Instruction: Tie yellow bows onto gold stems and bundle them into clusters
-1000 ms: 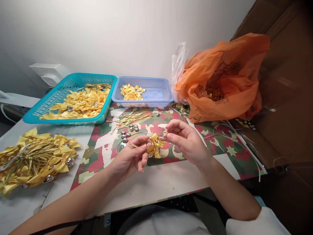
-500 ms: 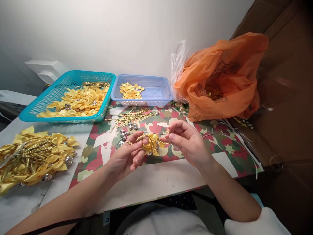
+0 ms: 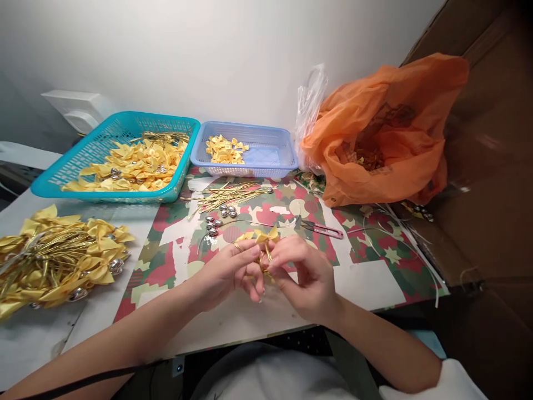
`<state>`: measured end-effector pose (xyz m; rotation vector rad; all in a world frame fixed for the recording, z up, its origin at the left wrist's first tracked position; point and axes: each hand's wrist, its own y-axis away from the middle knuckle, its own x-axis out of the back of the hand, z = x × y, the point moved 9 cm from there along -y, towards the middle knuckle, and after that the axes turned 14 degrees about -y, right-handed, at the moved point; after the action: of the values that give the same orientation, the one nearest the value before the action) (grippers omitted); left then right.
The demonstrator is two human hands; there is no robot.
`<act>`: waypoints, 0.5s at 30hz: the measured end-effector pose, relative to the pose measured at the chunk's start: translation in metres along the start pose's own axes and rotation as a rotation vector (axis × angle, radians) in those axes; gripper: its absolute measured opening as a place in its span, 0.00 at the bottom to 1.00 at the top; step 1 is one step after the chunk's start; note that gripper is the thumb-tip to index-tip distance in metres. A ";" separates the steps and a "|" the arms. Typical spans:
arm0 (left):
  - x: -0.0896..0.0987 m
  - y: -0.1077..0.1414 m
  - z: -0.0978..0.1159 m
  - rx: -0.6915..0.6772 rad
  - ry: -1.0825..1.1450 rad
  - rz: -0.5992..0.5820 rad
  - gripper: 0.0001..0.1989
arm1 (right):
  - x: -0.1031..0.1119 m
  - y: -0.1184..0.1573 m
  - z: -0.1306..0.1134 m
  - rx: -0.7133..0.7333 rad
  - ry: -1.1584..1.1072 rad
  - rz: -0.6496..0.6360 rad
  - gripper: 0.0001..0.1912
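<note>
My left hand [image 3: 227, 272] and my right hand [image 3: 310, 278] meet over the near part of the table. Between them is a yellow ribbon bow [image 3: 267, 235] on gold cord [image 3: 268, 254]. My left fingers are curled round the gold cord, partly hiding it. Thumb and forefinger of my right hand pinch the cord just below the bow. Beyond the hands lie small silver bells [image 3: 213, 225], more silver bells [image 3: 228, 211] and a bundle of gold cords [image 3: 227, 197]. A pair of thread snips [image 3: 323, 229] with pinkish handles rests past my right hand.
A teal basket [image 3: 166, 194] holds yellow bows, and a blue basket [image 3: 287, 161] holds small yellow pieces. To the right stands an orange plastic bag [image 3: 387, 183] beside a clear bag [image 3: 308, 111]. A bundle of finished-looking yellow bows [image 3: 83, 244] lies at left. Cardboard [image 3: 491, 194] borders the right.
My right hand has moved left and down to my left hand and now grips the cord by the bow. The thread snips now show on the table. The view has shifted slightly.
</note>
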<state>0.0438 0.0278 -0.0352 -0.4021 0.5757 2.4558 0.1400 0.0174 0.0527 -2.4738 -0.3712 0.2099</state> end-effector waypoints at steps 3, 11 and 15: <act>0.011 -0.002 -0.001 -0.005 -0.064 0.096 0.18 | -0.007 0.001 -0.008 0.089 0.051 -0.057 0.10; 0.017 -0.002 -0.002 -0.008 -0.103 0.186 0.19 | -0.012 0.005 -0.006 0.066 0.044 -0.135 0.12; 0.015 -0.002 -0.007 0.039 -0.113 0.161 0.16 | -0.017 0.010 -0.002 0.072 0.029 -0.190 0.13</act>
<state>0.0340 0.0334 -0.0477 -0.2060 0.6286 2.5959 0.1267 0.0027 0.0493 -2.3506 -0.5727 0.1066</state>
